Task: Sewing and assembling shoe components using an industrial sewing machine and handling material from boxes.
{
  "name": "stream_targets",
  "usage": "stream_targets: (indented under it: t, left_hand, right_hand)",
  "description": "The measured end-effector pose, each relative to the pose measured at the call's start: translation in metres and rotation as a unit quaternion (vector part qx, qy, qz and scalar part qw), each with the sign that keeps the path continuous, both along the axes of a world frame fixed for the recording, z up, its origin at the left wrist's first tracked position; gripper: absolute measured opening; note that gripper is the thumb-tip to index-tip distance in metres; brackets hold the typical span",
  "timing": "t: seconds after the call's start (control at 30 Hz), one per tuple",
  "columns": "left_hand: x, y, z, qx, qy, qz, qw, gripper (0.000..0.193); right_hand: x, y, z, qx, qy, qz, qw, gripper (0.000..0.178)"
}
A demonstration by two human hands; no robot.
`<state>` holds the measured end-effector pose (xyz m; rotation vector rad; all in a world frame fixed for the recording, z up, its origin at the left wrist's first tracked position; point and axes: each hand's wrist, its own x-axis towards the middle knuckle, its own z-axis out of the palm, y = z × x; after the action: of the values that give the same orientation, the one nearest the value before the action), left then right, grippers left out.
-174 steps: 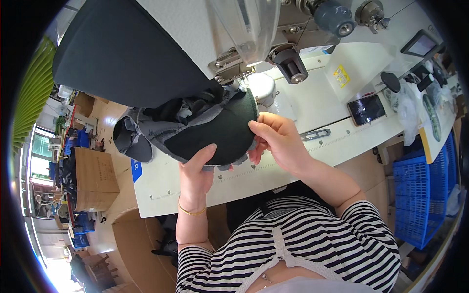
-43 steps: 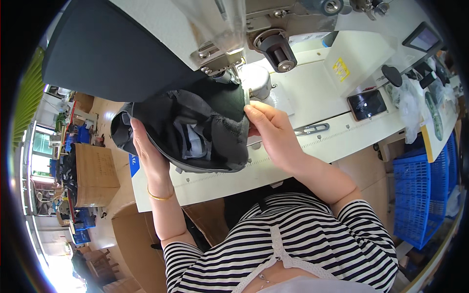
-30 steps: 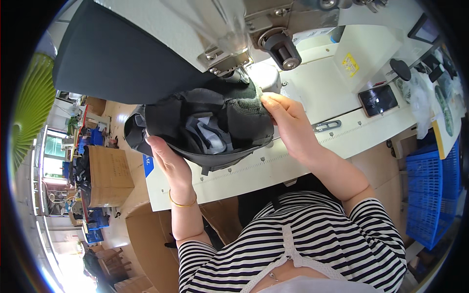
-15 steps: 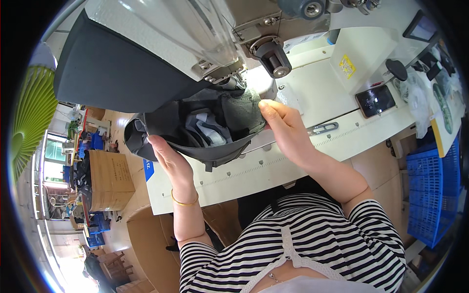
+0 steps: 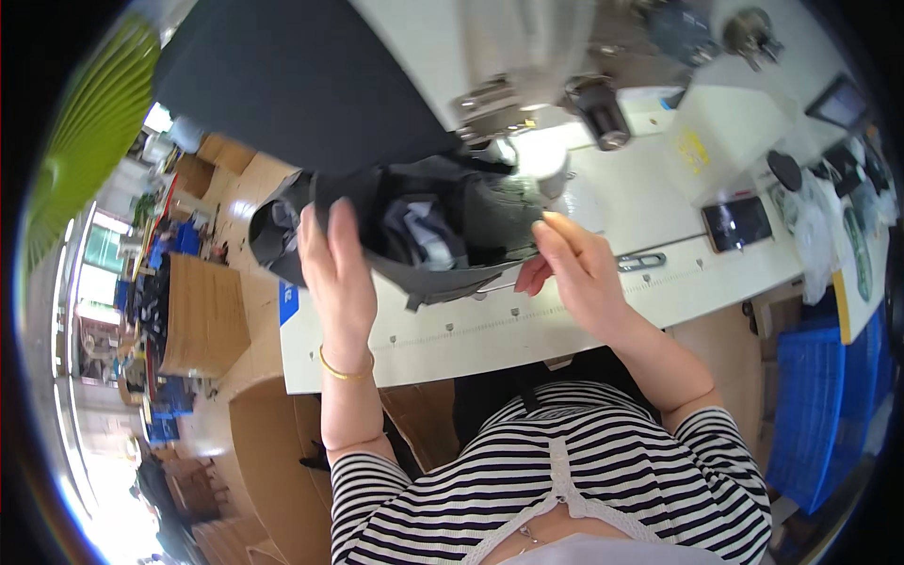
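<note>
A dark grey fabric bag [image 5: 443, 280] lies on the white table with its mouth open, its far edge up at the sewing machine's needle area [image 5: 494, 132]. Crumpled black and grey-white material [image 5: 419, 231] shows inside it. At the bag's left part, my left hand [image 5: 341, 282] rests against the near wall, fingers stretched upward and slightly blurred. My right hand [image 5: 579, 273] pinches the bag's right edge between thumb and forefinger, the other fingers curled below. Motion blur hides the exact spot where the machine meets the fabric.
A large dark panel [image 5: 301, 85] covers the far left over the bag. To the right on the table lie a phone [image 5: 737, 224] and a metal slotted piece [image 5: 641, 262]. Blue crates [image 5: 810, 405] stand at the right, cardboard boxes [image 5: 202, 315] at the left. A green fan [image 5: 99, 132] is at far left.
The view has shifted. My left hand has let go of the bag's near rim and its fingers now reach up along the wall. My right hand still pinches the right edge.
</note>
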<state>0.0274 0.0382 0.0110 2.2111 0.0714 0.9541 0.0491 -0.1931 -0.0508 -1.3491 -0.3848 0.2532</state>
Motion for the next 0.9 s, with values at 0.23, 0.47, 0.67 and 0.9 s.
stream_targets:
  t: [0.23, 0.47, 0.67, 0.9]
  left_hand:
    - [0.07, 0.066, 0.031, -0.07, 0.219, -0.033, 0.973, 0.023]
    - [0.176, 0.186, 0.019, -0.249, -0.072, -0.212, 0.942, 0.042]
    - [0.069, 0.333, -0.085, 0.061, 0.209, 0.471, 0.855, 0.055]
    - [0.026, 0.296, -0.126, -0.578, 0.125, 0.053, 0.805, 0.024]
  right_hand:
    - [0.0, 0.037, -0.005, 0.049, -0.031, 0.047, 0.997, 0.022]
    - [-0.013, 0.044, -0.018, -0.013, -0.117, 0.124, 0.985, 0.026]
    - [-0.01, 0.025, -0.026, -0.078, -0.06, 0.163, 0.982, 0.021]
    - [-0.006, 0.056, -0.032, -0.148, -0.097, 0.195, 0.965, 0.031]
